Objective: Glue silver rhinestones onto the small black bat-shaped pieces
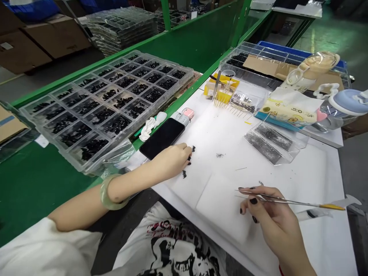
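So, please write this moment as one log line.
left hand: touching small black parts | right hand: holding tweezers | surface: white mat

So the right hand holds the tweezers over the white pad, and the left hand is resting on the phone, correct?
Not quite. In the head view the left hand is not on the phone; it lies beside it on the white pad, fingers at small black parts. The right hand does hold the tweezers over the pad.

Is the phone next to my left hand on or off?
Cannot tell; the phone lies flat with a dark screen, beside the left hand.
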The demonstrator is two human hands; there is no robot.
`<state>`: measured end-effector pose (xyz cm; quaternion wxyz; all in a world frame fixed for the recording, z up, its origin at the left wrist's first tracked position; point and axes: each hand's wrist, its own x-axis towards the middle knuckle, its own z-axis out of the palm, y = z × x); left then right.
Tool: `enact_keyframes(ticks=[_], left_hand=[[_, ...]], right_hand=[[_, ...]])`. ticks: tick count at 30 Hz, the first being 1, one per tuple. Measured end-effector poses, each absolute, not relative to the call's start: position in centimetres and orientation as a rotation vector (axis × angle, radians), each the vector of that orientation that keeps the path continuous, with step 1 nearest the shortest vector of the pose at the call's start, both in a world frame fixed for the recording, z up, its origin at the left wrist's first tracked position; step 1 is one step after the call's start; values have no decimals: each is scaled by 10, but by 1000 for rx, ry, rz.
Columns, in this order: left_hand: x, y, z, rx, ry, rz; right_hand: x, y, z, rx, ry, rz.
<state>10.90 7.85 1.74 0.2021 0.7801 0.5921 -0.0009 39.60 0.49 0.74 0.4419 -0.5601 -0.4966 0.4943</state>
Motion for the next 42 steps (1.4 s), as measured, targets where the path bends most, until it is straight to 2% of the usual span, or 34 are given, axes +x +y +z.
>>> enact_keyframes(ticks=[6,11,14,16,18,22,31,38,42], left_hand=[[109,75,9,2200,1649,183],[115,42,20,2084,1716,501],[132,16,27,1807,1430,811],[147,5,26,1471,1123,891],[163,1,21,1183,912,823],[184,8,10,932,747,715],[188,19,-3,882,605,727],[178,30,-3,1112,559,775],[191,19,-20,1173,525,999]], right_hand=[[415,5,14,-1317,-1307,1025],[428,-1,30,-1378,-1311,781],[421,17,42,-1394,-1217,690],[412,42,44,-1276,-1138,712],[405,72,38,-1194,-1164,783],[399,120,15,-1222,-1206,927],[390,137,-1,-1327,-1482,1374],[392,123,-2,-1306,-1449,1432],[388,121,1,-1350,-1414,1456]])
